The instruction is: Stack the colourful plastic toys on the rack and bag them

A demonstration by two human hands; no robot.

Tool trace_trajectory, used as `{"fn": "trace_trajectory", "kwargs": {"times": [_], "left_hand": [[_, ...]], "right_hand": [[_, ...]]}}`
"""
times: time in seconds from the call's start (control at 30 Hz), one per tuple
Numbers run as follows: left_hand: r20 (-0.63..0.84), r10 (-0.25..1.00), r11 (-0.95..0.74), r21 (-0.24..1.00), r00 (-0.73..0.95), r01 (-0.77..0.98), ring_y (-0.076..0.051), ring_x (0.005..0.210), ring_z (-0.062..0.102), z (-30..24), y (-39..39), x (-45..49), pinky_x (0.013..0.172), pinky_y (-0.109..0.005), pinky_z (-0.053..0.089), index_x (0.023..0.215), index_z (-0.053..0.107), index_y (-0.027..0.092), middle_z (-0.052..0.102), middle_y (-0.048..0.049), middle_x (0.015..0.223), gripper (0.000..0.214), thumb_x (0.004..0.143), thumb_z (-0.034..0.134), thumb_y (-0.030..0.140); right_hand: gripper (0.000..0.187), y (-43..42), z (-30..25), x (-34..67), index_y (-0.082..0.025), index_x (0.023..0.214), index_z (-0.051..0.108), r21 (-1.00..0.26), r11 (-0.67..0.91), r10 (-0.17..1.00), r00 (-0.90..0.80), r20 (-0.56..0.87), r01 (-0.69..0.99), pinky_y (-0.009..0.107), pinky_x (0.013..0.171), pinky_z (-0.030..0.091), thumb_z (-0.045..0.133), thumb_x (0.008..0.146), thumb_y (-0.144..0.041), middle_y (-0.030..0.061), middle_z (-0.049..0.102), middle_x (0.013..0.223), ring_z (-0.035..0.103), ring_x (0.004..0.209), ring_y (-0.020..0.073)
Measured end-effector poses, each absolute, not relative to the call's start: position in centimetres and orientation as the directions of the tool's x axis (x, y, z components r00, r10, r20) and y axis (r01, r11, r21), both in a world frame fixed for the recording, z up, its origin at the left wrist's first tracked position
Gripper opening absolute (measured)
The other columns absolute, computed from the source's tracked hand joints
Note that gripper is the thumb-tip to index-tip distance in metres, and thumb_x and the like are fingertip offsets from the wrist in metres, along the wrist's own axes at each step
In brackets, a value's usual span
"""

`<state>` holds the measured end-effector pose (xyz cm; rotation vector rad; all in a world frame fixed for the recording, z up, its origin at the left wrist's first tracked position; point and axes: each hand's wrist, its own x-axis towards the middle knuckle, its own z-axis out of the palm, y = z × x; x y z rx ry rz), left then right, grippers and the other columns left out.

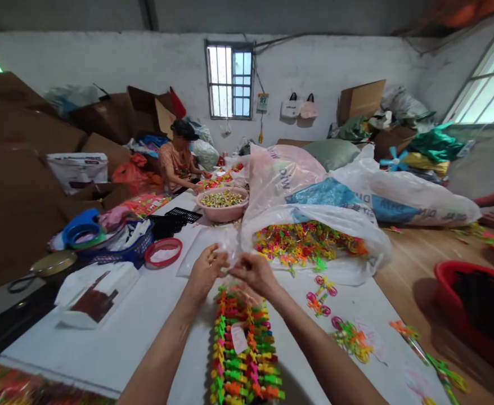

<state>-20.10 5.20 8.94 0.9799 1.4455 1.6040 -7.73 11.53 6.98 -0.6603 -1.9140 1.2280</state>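
Note:
My left hand (209, 267) and my right hand (255, 274) are close together over the white tabletop, fingertips pinched. Thin clear plastic shows between them, seemingly the edge of a clear plastic bag (229, 246). Just below lies a long bundle of small bright plastic toys (247, 365), in green, yellow, orange and pink rows. A white paper label (239, 337) rests on the bundle. Flat clear plastic (196, 253) lies beyond my left hand. My fingers partly hide what they pinch.
A large white sack (369, 267) spills colourful toys at the right. Loose toys (352, 337) lie before it. A pink basin (224, 212) of small pieces stands ahead; a co-worker (177, 160) sits beyond. At left are a red dish (163, 253) and white box (97, 295).

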Motion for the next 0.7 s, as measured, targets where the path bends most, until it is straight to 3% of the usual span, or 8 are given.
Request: {"fn": "trace_trajectory", "kwargs": {"times": [0.1, 0.23, 0.33, 0.4, 0.43, 0.5, 0.6, 0.7], "left_hand": [[0.148, 0.884, -0.100, 0.986, -0.444, 0.130, -0.013, 0.060, 0.056, 10.9, 3.3, -21.6, 0.056, -0.024, 0.046, 0.107, 0.055, 0.016, 0.061, 0.0013, 0.070, 0.055, 0.059, 0.071, 0.039], [0.280, 0.715, -0.176, 0.959, -0.640, 0.223, -0.012, 0.053, 0.050, 10.6, -0.4, -25.8, 0.054, -0.025, 0.042, 0.101, 0.056, 0.014, 0.053, 0.0043, 0.059, 0.045, 0.064, 0.063, 0.039], [0.302, 0.632, 0.071, 0.894, -0.713, 0.442, -0.018, 0.067, 0.056, 8.4, -4.1, -27.2, 0.067, -0.032, 0.045, 0.111, 0.052, 0.014, 0.058, -0.0008, 0.070, 0.048, 0.065, 0.059, 0.028], [0.384, 0.534, 0.288, 0.755, -0.754, 0.589, -0.026, 0.097, 0.055, 7.2, -6.3, -26.2, 0.086, -0.040, 0.042, 0.122, 0.047, 0.016, 0.060, -0.0114, 0.103, 0.058, 0.065, 0.059, 0.022], [0.436, 0.531, 0.342, 0.674, -0.726, 0.655, -0.030, 0.113, 0.046, 6.7, -7.1, -25.5, 0.094, -0.043, 0.036, 0.126, 0.044, 0.017, 0.053, -0.0147, 0.120, 0.064, 0.065, 0.061, 0.022], [0.481, 0.608, 0.370, 0.533, -0.632, 0.761, -0.032, 0.127, 0.032, 5.9, -8.0, -24.1, 0.101, -0.044, 0.029, 0.132, 0.039, 0.022, 0.040, -0.0137, 0.136, 0.067, 0.068, 0.059, 0.021], [0.378, 0.673, 0.482, 0.427, -0.636, 0.765, -0.030, 0.115, 0.044, 5.0, -9.0, -23.8, 0.095, -0.045, 0.033, 0.122, 0.050, 0.021, 0.052, -0.0142, 0.120, 0.048, 0.075, 0.046, 0.013], [0.276, 0.550, 0.653, 0.445, -0.788, 0.612, -0.027, 0.100, 0.051, 4.4, -10.6, -24.6, 0.085, -0.042, 0.039, 0.101, 0.061, 0.018, 0.055, -0.0143, 0.104, 0.039, 0.080, 0.030, 0.007]], "right_hand": [[0.025, 9.8, 8.4, -9.9, -0.016, 0.061, 0.056, -0.831, 0.553, 0.621, -0.695, 0.362, 0.062, 0.020, 0.048, 0.024, 0.069, 0.064, -0.036, -0.0067, 0.040, 0.050, 0.034, 0.050, 0.0067], [0.027, 10.4, 10.1, -11.0, -0.016, 0.066, 0.057, -0.870, 0.492, 0.715, -0.582, 0.388, 0.024, 0.021, 0.050, 0.029, 0.067, 0.065, -0.041, -0.0050, 0.046, 0.053, 0.038, 0.052, 0.0086], [0.021, 10.2, 10.1, -11.5, -0.016, 0.068, 0.058, -0.839, 0.535, 0.752, -0.507, 0.422, 0.096, 0.022, 0.051, 0.031, 0.063, 0.067, -0.037, -0.0043, 0.045, 0.053, 0.040, 0.051, 0.0101], [0.016, 8.3, 9.7, -12.4, -0.017, 0.073, 0.059, -0.744, 0.655, 0.659, -0.583, 0.475, 0.135, 0.023, 0.053, 0.034, 0.059, 0.071, -0.033, -0.0025, 0.050, 0.056, 0.045, 0.053, 0.0117], [0.015, 6.9, 9.3, -12.9, -0.017, 0.078, 0.060, -0.680, 0.721, 0.579, -0.653, 0.488, 0.132, 0.023, 0.054, 0.035, 0.056, 0.072, -0.030, -0.0017, 0.053, 0.058, 0.048, 0.054, 0.0126], [0.020, 3.9, 8.4, -13.7, -0.019, 0.091, 0.060, -0.541, 0.838, 0.382, -0.784, 0.488, 0.071, 0.024, 0.057, 0.039, 0.048, 0.075, -0.022, 0.0009, 0.061, 0.070, 0.055, 0.060, 0.0141], [0.032, 1.0, 6.6, -14.3, -0.023, 0.099, 0.059, -0.384, 0.923, 0.213, -0.861, 0.462, 0.022, 0.023, 0.058, 0.043, 0.040, 0.076, -0.014, 0.0024, 0.066, 0.086, 0.063, 0.067, 0.0149], [0.041, 0.8, 4.3, -14.7, -0.028, 0.106, 0.057, -0.232, 0.969, 0.193, -0.840, 0.508, 0.082, 0.023, 0.056, 0.045, 0.037, 0.076, -0.009, 0.0006, 0.067, 0.097, 0.065, 0.066, 0.0147]]}}
